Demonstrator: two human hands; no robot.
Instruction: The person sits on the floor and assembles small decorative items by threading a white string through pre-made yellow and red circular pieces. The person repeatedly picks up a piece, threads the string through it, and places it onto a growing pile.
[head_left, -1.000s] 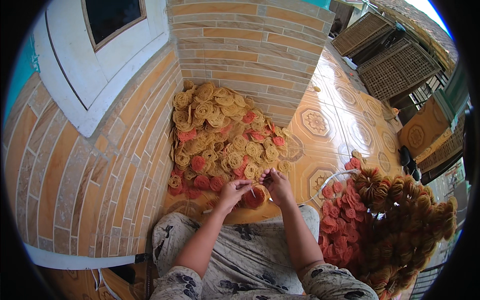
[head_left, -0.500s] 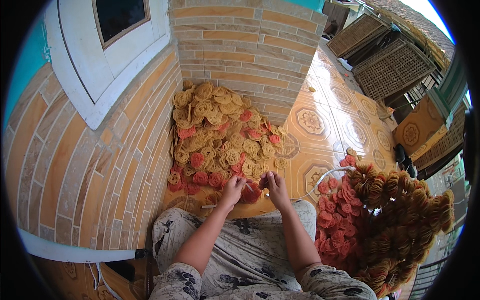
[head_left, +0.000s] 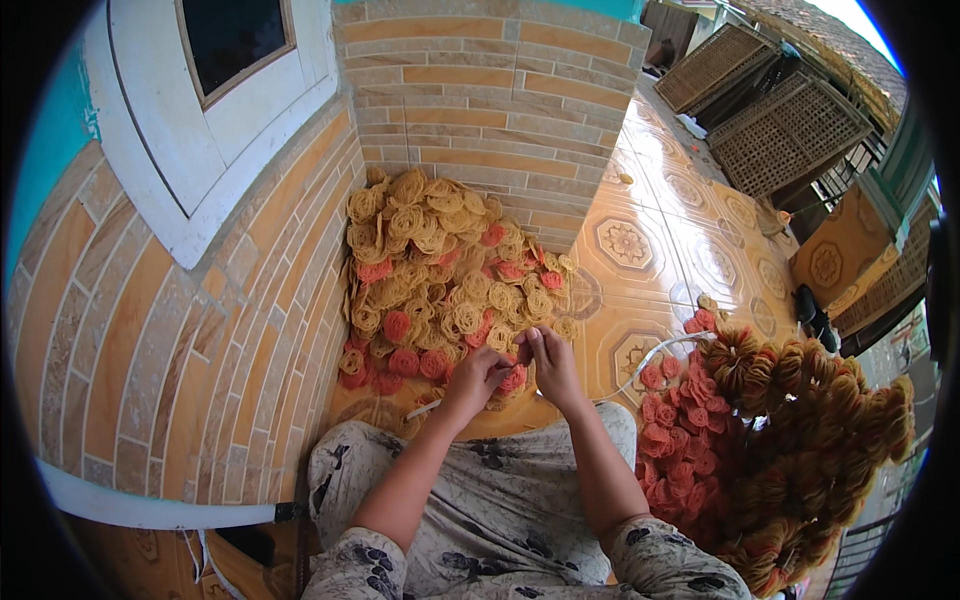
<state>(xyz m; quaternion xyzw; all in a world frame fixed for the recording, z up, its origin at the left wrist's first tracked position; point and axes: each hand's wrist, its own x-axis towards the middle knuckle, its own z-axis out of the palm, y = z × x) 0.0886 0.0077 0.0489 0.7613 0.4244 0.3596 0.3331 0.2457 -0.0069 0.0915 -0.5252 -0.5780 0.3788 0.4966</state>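
A heap of round woven coils, tan and red, is piled on the floor in the corner against the brick wall. My left hand and my right hand meet just in front of the heap, both closed around a red coil held between them. My fingertips pinch at its upper edge. A thin pale stick lies on the floor beside my left wrist.
A large bundle of tan and red coils sits at my right. A brick pillar rises behind the heap, a white window frame at left. Patterned orange floor tiles stretch toward woven lattice panels. My patterned trousers cover my lap.
My hands have drawn slightly closer together on the red coil and the view has tilted a little. The heap and the bundle have not moved.
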